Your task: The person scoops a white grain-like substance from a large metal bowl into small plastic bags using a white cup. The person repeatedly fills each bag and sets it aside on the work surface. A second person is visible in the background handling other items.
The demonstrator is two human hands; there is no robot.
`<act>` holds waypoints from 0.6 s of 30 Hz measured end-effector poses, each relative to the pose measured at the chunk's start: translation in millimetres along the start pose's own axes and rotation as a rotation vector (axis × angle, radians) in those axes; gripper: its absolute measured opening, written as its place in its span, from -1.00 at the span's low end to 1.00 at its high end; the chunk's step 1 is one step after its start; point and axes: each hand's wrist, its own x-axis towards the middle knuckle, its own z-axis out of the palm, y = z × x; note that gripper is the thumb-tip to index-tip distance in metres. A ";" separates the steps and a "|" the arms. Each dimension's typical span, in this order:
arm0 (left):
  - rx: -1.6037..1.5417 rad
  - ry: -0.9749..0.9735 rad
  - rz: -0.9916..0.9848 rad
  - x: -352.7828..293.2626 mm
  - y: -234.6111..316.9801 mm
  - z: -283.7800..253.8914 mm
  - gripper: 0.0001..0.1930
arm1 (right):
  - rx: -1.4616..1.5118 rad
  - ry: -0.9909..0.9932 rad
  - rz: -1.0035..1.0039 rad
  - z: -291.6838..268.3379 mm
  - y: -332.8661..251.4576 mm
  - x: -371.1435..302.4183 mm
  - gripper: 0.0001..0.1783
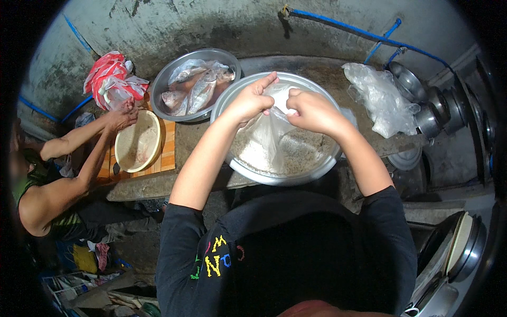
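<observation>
A thin clear plastic bag [268, 136] with white contents hangs between my two hands, over a large grey basin [285, 178]. My left hand [253, 103] pinches the bag's upper part, its index finger pointing out to the far right. On the bag's other side my right hand [312, 112] is closed around the plastic. White and greyish-brown grainy material [311, 148] lies in the basin below the bag. What the white contents are, I cannot tell. Just left of the basin stands a metal basin [157, 96] of whole fish [202, 92] in reddish liquid.
At the left, another person's hands [120, 117] are above a cream tub [138, 168] on a wooden board [168, 142]. A red-and-white plastic bag [108, 74] lies behind. Crumpled clear plastic [383, 100] and metal pots [429, 119] are at the right. Blue pipes [338, 22] cross the wall.
</observation>
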 end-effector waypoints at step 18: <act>-0.070 0.098 0.108 -0.7 11.3 -23.1 -0.27 | -0.118 -0.162 0.389 100.2 76.9 -72.0 -0.85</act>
